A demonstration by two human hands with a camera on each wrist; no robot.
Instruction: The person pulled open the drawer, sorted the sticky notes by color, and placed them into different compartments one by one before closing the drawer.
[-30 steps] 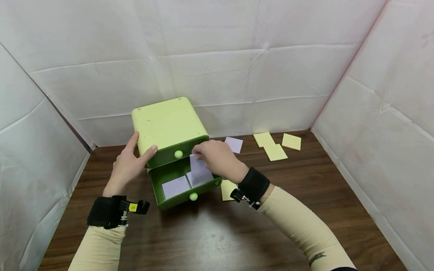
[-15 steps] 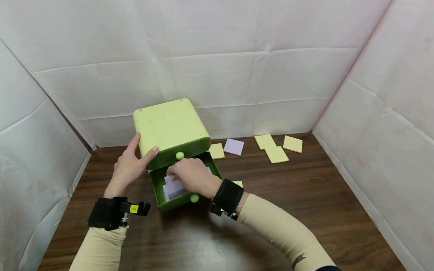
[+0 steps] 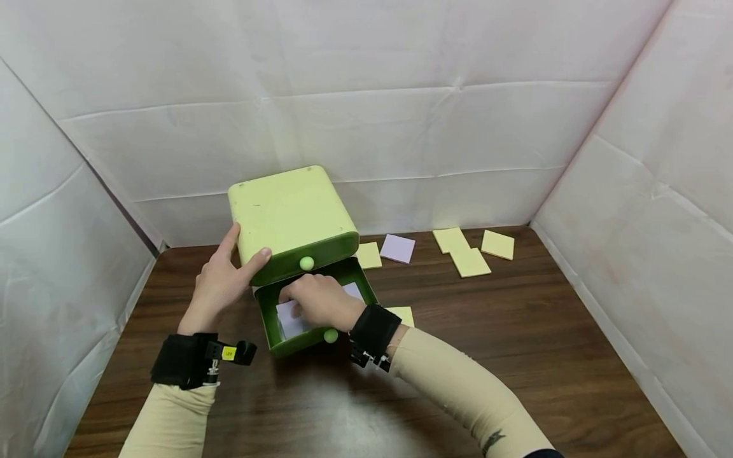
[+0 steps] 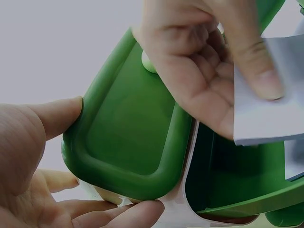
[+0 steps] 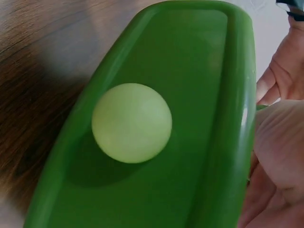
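Head view: the right hand (image 3: 321, 300) lays a white note (image 3: 289, 318) into the open lower drawer (image 3: 269, 327).
Its fingers (image 4: 259, 66) are pinched on the note, seen in the left wrist view; the left hand (image 3: 220, 280) holds the box (image 3: 286, 213) with fingers spread. I think it is best to press the note flat and keep the box steady. On the tabletop (image 3: 515, 331) I count five yellow notes (image 3: 469, 261) and one lilac note (image 3: 397, 248); two drawers, two knobs (image 5: 131, 122).
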